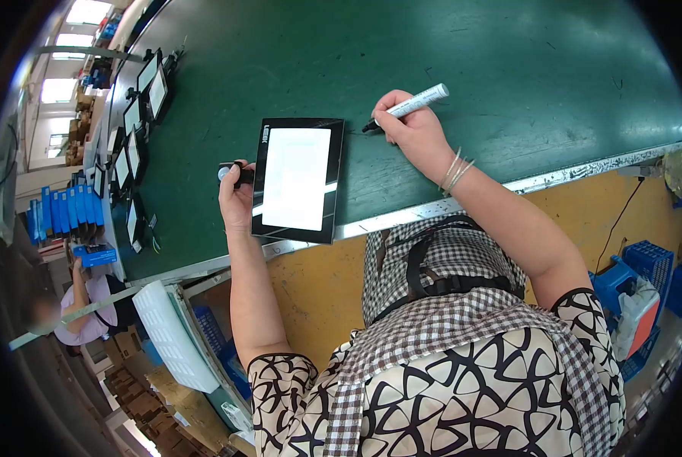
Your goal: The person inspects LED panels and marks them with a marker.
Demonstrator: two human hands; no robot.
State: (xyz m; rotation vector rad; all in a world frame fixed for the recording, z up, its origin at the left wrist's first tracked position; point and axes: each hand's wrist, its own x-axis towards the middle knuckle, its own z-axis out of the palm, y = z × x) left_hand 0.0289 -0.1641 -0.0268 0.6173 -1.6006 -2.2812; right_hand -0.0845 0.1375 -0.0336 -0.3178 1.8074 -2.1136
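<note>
A tablet-like display with a black frame and a lit white screen is tilted up at the table's near edge. My left hand is closed at its left side, around a small black part with a round silvery end that juts out beside the frame. Some of those fingers are hidden behind the display. To the right, my right hand grips a white marker between thumb and fingers. Its dark end points down and left, close over the green tabletop.
Several similar displays line the table's far left side. Beyond them are blue boxes and a person in a light top. Blue crates stand on the floor at right. A metal strip edges the table.
</note>
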